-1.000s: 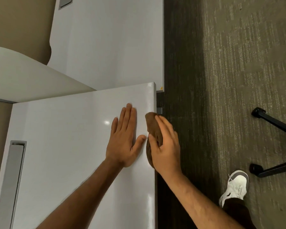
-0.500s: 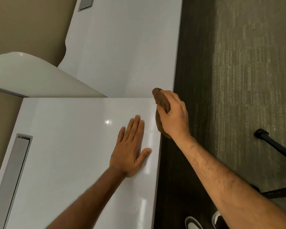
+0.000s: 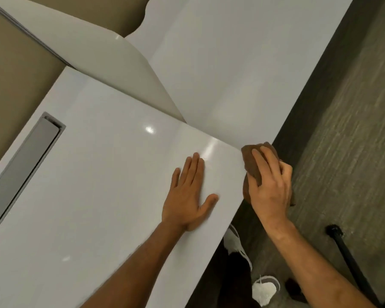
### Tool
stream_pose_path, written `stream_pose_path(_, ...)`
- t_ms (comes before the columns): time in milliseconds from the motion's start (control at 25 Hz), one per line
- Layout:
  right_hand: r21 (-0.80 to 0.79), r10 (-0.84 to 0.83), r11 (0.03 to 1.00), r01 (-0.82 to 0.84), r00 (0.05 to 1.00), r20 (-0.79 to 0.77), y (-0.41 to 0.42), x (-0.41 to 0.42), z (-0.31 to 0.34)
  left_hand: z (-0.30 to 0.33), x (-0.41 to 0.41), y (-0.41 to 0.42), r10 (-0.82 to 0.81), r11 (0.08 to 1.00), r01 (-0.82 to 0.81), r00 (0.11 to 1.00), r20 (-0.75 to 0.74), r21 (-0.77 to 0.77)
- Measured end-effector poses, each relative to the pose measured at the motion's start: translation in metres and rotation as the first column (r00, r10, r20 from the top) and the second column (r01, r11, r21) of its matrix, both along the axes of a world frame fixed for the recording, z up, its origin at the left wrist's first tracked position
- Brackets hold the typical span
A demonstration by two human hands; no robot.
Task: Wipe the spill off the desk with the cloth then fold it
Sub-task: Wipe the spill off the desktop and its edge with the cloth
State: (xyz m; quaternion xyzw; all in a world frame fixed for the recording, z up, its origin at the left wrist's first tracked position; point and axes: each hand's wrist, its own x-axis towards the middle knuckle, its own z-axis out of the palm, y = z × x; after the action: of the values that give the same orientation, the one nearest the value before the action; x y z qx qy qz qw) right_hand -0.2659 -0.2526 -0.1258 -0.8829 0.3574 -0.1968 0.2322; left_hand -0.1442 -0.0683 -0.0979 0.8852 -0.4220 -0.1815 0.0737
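head view: right hand grips the brown cloth at the desk corner, left hand flat, fingers straight.

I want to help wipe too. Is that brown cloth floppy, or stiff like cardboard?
Probably floppy: the brown cloth is bunched and creased under the right hand. Likely light, since the fingers alone hold it at the white desk edge. It probably won't roll.

We record a long grey recessed metal cable tray set into the surface, well left of the grip. A second white glossy tabletop adjoins beyond it. Grey textured carpet lies to its right. Below the grip are two white trainers and a black metal chair leg.
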Motion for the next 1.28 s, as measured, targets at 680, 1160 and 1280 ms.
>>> stream_pose_path(680, 0.864, 0.396, 0.367, -0.344, 0.898, 0.189, -0.124, 0.106, 0.035, -0.004, -0.007, -0.038, 0.522, 0.853, -0.522, 0.852, 0.042, -0.013)
stream_pose_path(1160, 0.84, 0.681, 0.065, -0.538, 0.639, 0.357, -0.099, 0.199, -0.011, -0.015, -0.007, -0.074, 0.745, 0.666, -0.745, 0.66, 0.099, -0.039)
stream_pose_path(1280, 0.842, 0.701, 0.069, -0.535, 0.627, 0.341, -0.111, 0.178, -0.027, -0.017, -0.007, -0.071, 0.742, 0.669, -0.741, 0.662, 0.103, -0.055)
